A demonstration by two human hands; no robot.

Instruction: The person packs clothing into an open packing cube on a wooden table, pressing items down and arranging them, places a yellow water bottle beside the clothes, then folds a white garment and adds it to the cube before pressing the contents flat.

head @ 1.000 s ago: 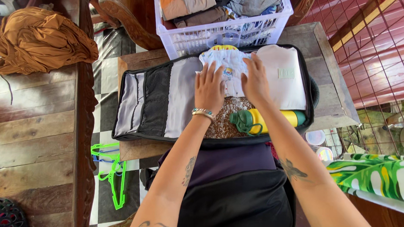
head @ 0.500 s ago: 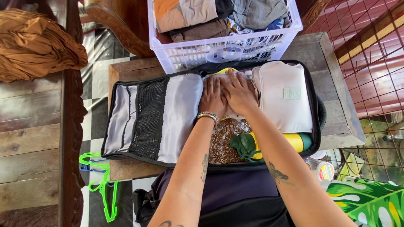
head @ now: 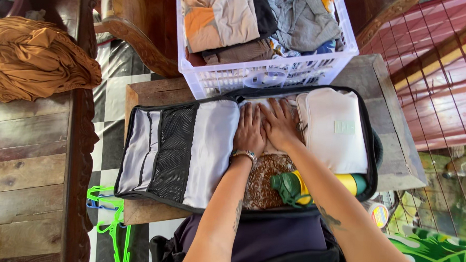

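**Both hands press flat into an open suitcase**

A black soft-sided suitcase (head: 179,149) with a pale grey lining lies opened flat on a low wooden table (head: 150,92). Its lid, with a black mesh pocket (head: 173,149), folds out to the left; the packed half lies to the right.

The left hand (head: 250,131), with a metal watch (head: 245,155) at the wrist, rests palm down with its fingers spread and straight on a folded white garment (head: 276,109) in the packed half. The right hand (head: 280,124) lies just beside it, touching it, also palm down and flat on the same garment. Neither hand grasps anything; both are laid open, pressing on the cloth.

Right of the hands, inside the suitcase, sits a cream-white zipped fabric pouch (head: 333,130), touching the garment. Nearer the person lies a brown patterned cloth (head: 262,183), and across it a yellow bottle with a dark green cap (head: 315,184) rests on its side.

Beyond the suitcase, touching its far edge, stands a white plastic lattice laundry basket (head: 262,76) full of folded clothes in beige, orange, grey and blue. On a wooden bench to the far left lies a rumpled ochre-brown cloth (head: 32,56). Bright green plastic hangers (head: 108,220) lie on the checkered floor below the table.
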